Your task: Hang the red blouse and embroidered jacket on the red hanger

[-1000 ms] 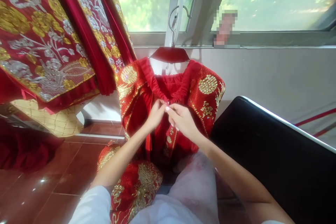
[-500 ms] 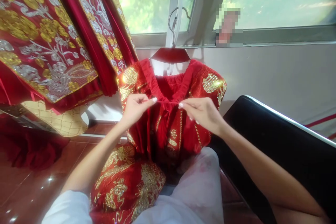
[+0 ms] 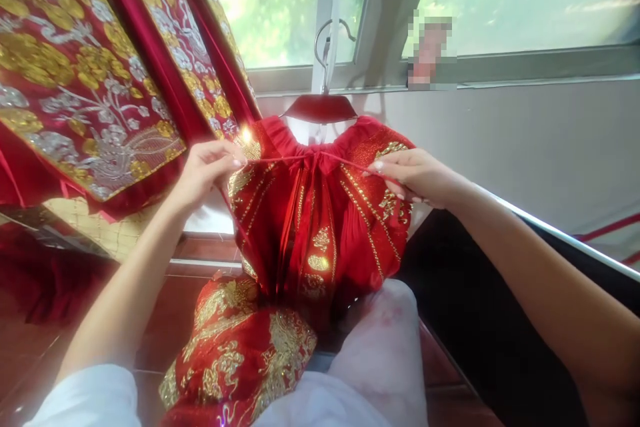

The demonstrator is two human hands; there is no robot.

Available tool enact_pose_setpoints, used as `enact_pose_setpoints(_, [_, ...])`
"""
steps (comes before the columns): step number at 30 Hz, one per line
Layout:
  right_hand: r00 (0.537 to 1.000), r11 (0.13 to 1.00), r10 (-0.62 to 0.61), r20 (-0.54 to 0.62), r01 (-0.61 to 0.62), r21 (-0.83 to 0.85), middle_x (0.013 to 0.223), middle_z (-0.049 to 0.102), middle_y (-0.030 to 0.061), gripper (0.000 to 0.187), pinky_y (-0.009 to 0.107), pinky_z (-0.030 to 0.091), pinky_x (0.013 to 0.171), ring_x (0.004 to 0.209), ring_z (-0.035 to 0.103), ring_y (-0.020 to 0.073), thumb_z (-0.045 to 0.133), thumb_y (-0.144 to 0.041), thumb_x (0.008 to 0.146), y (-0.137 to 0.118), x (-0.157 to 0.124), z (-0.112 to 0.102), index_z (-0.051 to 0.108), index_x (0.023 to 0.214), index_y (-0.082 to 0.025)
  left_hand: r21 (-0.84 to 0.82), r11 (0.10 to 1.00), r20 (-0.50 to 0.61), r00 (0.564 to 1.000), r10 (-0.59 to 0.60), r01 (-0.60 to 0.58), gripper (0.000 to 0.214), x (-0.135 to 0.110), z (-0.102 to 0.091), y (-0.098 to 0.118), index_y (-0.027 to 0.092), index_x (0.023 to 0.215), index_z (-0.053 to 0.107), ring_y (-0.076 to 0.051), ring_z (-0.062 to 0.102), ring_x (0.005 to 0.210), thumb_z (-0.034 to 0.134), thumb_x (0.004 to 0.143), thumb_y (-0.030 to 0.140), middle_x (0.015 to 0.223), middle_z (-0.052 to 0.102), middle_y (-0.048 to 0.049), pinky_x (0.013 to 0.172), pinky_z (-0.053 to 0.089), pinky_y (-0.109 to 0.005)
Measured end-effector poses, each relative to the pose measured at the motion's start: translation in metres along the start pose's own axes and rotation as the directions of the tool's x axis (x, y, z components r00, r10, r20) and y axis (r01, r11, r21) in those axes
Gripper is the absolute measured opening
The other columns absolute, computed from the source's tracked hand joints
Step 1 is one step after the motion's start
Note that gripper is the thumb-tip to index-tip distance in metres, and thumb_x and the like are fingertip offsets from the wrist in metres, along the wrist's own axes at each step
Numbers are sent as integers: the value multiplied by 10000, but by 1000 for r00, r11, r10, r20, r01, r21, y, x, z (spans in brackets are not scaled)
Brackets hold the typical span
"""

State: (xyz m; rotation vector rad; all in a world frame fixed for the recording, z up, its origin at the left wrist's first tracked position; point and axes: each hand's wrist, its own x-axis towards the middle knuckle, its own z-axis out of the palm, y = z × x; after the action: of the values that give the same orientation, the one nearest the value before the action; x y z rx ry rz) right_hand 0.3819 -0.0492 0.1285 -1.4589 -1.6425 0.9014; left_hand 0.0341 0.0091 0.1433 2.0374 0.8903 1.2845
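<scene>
A red garment (image 3: 320, 227) with gold embroidery and beaded lines hangs from a dark red hanger (image 3: 320, 108) in front of me. Its neckline is gathered together at the middle by a thin red drawstring (image 3: 280, 159). My left hand (image 3: 213, 167) pinches one end of the string to the left of the neckline. To the right, my right hand (image 3: 417, 175) pinches the other end, with fingers closed. The string runs taut from both hands to the gathered centre. A gold-embroidered red cloth (image 3: 240, 353) lies over my lap on the left.
More red garments with gold and silver embroidery (image 3: 90, 73) hang at the left. The hanger's hook (image 3: 325, 47) is by a white strap at the window. A black padded surface (image 3: 450, 280) stands at the right, beside the grey wall (image 3: 525, 127).
My hands have moved apart and slightly up, drawing the string ends outward. The neckline, open wide before, is now gathered together at the centre.
</scene>
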Motion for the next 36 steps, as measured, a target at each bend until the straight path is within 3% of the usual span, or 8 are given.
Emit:
enact_pose_setpoints(2, [976, 998, 2, 216, 12, -63, 352, 429, -70, 228, 218, 175, 302, 271, 296, 51, 616, -340, 844, -7, 3, 1, 736, 950, -178, 344, 938, 61, 998, 22, -42, 169, 1, 1, 13, 188, 673, 687, -103, 363, 445, 642, 718, 344, 455, 448, 32, 498, 314, -279])
enact_pose_setpoints(4, [947, 994, -59, 315, 86, -70, 349, 414, -76, 275, 217, 179, 308, 286, 297, 45, 648, -351, 829, -15, 7, 3, 744, 1017, -175, 718, 694, 14, 998, 60, -52, 205, 4, 8, 20, 170, 727, 718, -156, 492, 553, 608, 760, 339, 558, 551, -19, 592, 376, -315])
enact_pose_setpoints(7, [952, 972, -234, 198, 234, 24, 377, 432, -67, 338, 225, 187, 319, 311, 287, 39, 635, -359, 847, -28, 15, 13, 730, 1092, -146, 880, 475, -97, 982, 161, 9, 263, 15, 29, 22, 167, 929, 705, -225, 601, 786, 513, 864, 335, 810, 648, -89, 704, 417, -338])
enact_pose_setpoints(11, [912, 913, -391, -123, 401, 69, 441, 490, -49, 367, 225, 254, 357, 353, 321, 51, 586, -330, 867, -33, 34, 35, 701, 1164, -149, 762, 647, -223, 945, 239, 17, 255, 35, 61, 17, 194, 1042, 628, -228, 597, 959, 440, 946, 335, 1004, 641, -104, 769, 418, -317])
enact_pose_setpoints(15, [829, 885, -462, -316, 455, -101, 467, 510, -53, 353, 242, 384, 479, 432, 448, 92, 519, -204, 864, -21, 56, 56, 704, 1164, -203, 500, 861, -301, 913, 277, -96, 165, 52, 90, 6, 206, 980, 635, -194, 583, 901, 583, 890, 333, 898, 623, -52, 711, 394, -279])
enact_pose_setpoints(20, [738, 799, -597, -315, 508, -323, 482, 528, -52, 362, 288, 448, 631, 499, 514, 128, 487, -134, 858, -10, 66, 64, 713, 1134, -195, 172, 975, -209, 962, 178, -144, 214, 58, 117, -9, 161, 733, 693, -122, 500, 613, 684, 797, 365, 602, 584, 4, 603, 362, -262])
enact_pose_setpoints(24, [745, 767, -625, -235, 527, -366, 536, 579, -27, 304, 290, 448, 675, 571, 553, 144, 503, -143, 869, -12, 65, 61, 731, 1063, -195, 11, 994, -101, 988, 114, -113, 220, 58, 128, -15, 145, 670, 701, -107, 480, 565, 700, 766, 343, 603, 633, -5, 582, 369, -252])
enact_pose_setpoints(36, [771, 796, -593, -235, 517, -314, 544, 566, -14, 184, 268, 406, 588, 544, 531, 131, 538, -228, 829, -9, 63, 61, 697, 746, -190, 427, 871, 65, 968, 241, -245, 202, 50, 122, -7, 158, 696, 680, -136, 512, 640, 544, 839, 198, 670, 615, -24, 647, 377, -285])
